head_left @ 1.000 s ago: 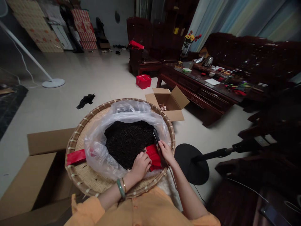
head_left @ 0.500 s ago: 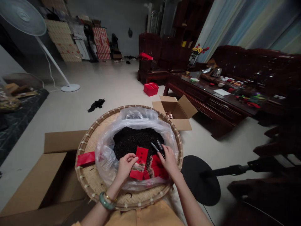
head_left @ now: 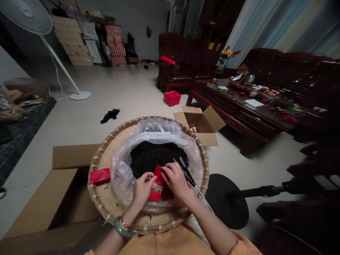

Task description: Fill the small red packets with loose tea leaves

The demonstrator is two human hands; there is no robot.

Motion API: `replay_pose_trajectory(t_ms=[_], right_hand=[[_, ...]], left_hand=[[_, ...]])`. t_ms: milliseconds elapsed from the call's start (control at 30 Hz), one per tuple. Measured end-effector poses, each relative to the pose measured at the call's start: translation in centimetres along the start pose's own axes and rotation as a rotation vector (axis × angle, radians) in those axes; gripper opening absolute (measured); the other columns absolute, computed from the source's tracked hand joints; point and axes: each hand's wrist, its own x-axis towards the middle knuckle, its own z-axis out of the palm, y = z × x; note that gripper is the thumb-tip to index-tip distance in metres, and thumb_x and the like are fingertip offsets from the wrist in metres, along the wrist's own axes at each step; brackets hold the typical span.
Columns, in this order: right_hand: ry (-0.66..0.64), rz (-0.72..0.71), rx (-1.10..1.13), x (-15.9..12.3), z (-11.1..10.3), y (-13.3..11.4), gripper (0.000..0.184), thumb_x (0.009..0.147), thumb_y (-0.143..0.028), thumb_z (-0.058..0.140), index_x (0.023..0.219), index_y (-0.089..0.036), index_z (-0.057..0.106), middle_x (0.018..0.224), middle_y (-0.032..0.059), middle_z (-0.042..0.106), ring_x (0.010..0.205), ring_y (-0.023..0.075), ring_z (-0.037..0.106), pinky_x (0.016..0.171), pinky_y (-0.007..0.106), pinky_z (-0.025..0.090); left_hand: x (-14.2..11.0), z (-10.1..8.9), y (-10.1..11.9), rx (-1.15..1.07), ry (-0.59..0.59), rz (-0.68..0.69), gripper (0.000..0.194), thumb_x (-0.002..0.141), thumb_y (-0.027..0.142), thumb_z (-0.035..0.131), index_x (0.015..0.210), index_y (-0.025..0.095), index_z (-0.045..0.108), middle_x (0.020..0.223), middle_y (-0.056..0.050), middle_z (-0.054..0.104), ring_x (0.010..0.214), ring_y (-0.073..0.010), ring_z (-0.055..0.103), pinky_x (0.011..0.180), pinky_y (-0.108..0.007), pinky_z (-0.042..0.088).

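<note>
My left hand (head_left: pixel 145 187) pinches the left edge of a small red packet (head_left: pixel 155 196) with a printed picture band. My right hand (head_left: pixel 175 180) has its fingertips closed at the packet's top right edge. Both hands are over the front of a clear plastic bag (head_left: pixel 120 177) filled with dark, dry, leaf-like bits (head_left: pixel 151 156). More red packets lie partly hidden beneath my right hand. Just right of that hand rests a black two-armed clamp tool (head_left: pixel 189 173) with a pale cord, resembling a hair straightener. The bag sits in a round woven bamboo tray (head_left: pixel 106 205).
Another red packet (head_left: pixel 100 176) lies on the tray's left side. Open cardboard boxes stand at the left (head_left: pixel 32 205) and beyond the tray (head_left: pixel 212 122). A black round stand base (head_left: pixel 225 202) is on the right, near a dark wooden table (head_left: pixel 228 106). A white fan (head_left: pixel 79 95) stands far left.
My right hand has left the black clamp tool and moved left onto the red packet's top edge. The tool now lies beside it. My left hand keeps its pinch.
</note>
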Motion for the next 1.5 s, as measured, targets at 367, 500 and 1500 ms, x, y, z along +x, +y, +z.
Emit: replay_pose_trajectory(t_ms=[367, 500, 1500], right_hand=[[-0.309, 0.216, 0.297, 1.4, -1.3, 0.4, 0.013, 0.078, -0.029, 0.064, 0.07, -0.02, 0.068, 0.064, 0.0015, 0.062, 0.068, 0.0165, 0.053, 0.062, 0.026, 0.039], [-0.413, 0.32, 0.599, 1.0, -1.9, 0.1, 0.017, 0.081, -0.032, 0.058, 0.082, -0.019, 0.069, 0.071, 0.0, 0.064, 0.067, 0.0144, 0.054, 0.064, 0.024, 0.041], [-0.567, 0.676, 1.317, 2.2, 0.6, 1.9, 0.072, 0.083, -0.068, 0.027, 0.099, -0.009, 0.066, 0.093, 0.0142, 0.067, 0.097, 0.0249, 0.06, 0.094, 0.045, 0.038]], left_hand=[[-0.1, -1.4, 1.5, 0.283, -0.135, 0.312, 0.013, 0.079, 0.027, 0.054, 0.078, 0.02, 0.065, 0.078, -0.004, 0.067, 0.075, -0.0173, 0.06, 0.072, -0.028, 0.047], [0.8, -2.5, 2.5, 0.273, -0.283, 0.352, 0.015, 0.081, 0.026, 0.054, 0.075, 0.019, 0.066, 0.086, -0.005, 0.065, 0.083, -0.0174, 0.059, 0.078, -0.03, 0.046], [-0.2, -2.9, -2.1, 0.712, 0.018, 0.614, 0.057, 0.068, 0.017, 0.066, 0.122, 0.017, 0.049, 0.114, -0.01, 0.062, 0.098, -0.0259, 0.054, 0.087, -0.04, 0.047]])
